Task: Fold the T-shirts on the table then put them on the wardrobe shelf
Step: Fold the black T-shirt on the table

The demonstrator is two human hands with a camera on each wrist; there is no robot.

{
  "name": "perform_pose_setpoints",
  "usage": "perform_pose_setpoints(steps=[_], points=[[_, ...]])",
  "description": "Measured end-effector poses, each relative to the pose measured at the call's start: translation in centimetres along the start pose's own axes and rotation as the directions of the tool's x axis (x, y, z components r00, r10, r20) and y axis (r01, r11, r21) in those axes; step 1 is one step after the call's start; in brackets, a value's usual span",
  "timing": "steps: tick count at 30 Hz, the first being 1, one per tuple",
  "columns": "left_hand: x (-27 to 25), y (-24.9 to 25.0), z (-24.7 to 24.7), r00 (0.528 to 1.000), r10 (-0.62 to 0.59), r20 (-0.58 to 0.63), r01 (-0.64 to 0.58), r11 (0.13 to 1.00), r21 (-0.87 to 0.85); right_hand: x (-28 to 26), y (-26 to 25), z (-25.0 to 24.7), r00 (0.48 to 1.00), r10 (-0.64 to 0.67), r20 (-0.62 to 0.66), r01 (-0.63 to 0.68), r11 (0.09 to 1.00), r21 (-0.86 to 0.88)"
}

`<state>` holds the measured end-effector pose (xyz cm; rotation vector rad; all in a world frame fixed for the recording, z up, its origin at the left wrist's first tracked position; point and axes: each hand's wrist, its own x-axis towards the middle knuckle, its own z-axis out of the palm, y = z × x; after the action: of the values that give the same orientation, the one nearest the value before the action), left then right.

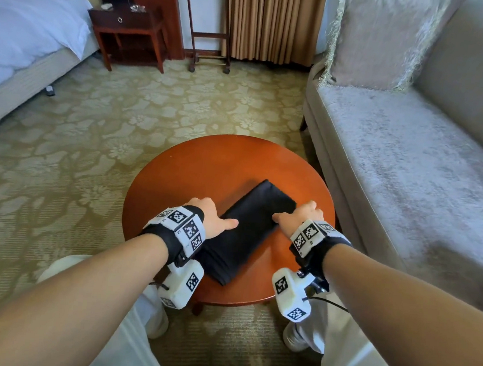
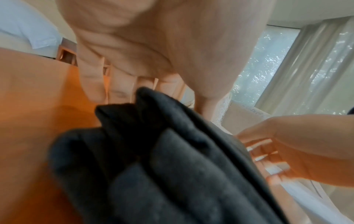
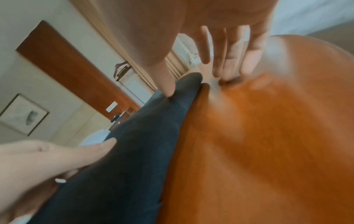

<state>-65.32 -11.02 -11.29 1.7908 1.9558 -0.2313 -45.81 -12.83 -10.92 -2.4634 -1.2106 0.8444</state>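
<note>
A black T-shirt (image 1: 256, 222), folded into a long narrow strip, lies diagonally on the round wooden table (image 1: 206, 165). My left hand (image 1: 217, 215) is at the strip's left edge, with the thumb laid flat on top. In the left wrist view its fingers (image 2: 95, 91) point straight down behind the cloth (image 2: 172, 166). My right hand (image 1: 298, 215) is at the right edge. In the right wrist view its thumb (image 3: 169, 89) presses on the shirt (image 3: 134, 151), and its straight fingers (image 3: 226, 68) touch the tabletop (image 3: 268, 136) beside it.
A grey sofa (image 1: 411, 168) with a fringed cushion (image 1: 378, 40) stands close on the table's right. A bed (image 1: 22, 32), a dark nightstand (image 1: 128, 27), a wheeled wooden rack (image 1: 208, 48) and curtains (image 1: 272, 19) lie beyond patterned carpet (image 1: 153, 111). No wardrobe is in view.
</note>
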Motion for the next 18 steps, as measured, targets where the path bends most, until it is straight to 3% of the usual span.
perform_pose_setpoints(steps=[3, 8, 10, 13, 18], points=[[-0.9, 0.4, -0.1, 0.999, -0.004, 0.032, 0.005, 1.000, -0.023, -0.5, 1.0, -0.4, 0.989, 0.025, 0.145, -0.041, 0.993, 0.108], [-1.1, 0.9, -1.2, 0.996, 0.084, 0.037, -0.084, 0.996, 0.003, -0.9, 0.4, 0.0, 0.971, -0.005, 0.241, -0.068, 0.953, 0.294], [-0.5, 0.6, -1.1, 0.994, 0.105, 0.033, -0.105, 0.994, -0.007, -0.8, -0.3, -0.1, 0.952, -0.012, 0.306, -0.082, 0.953, 0.291], [0.5, -0.5, -0.2, 0.991, 0.111, 0.070, -0.100, 0.983, -0.151, -0.9, -1.0, 0.0, 0.917, -0.004, 0.399, -0.129, 0.943, 0.307], [1.4, -1.5, 0.3, 0.983, 0.125, 0.136, -0.077, 0.947, -0.312, -1.1, -1.2, 0.6, 0.895, 0.020, 0.446, -0.207, 0.904, 0.374]])
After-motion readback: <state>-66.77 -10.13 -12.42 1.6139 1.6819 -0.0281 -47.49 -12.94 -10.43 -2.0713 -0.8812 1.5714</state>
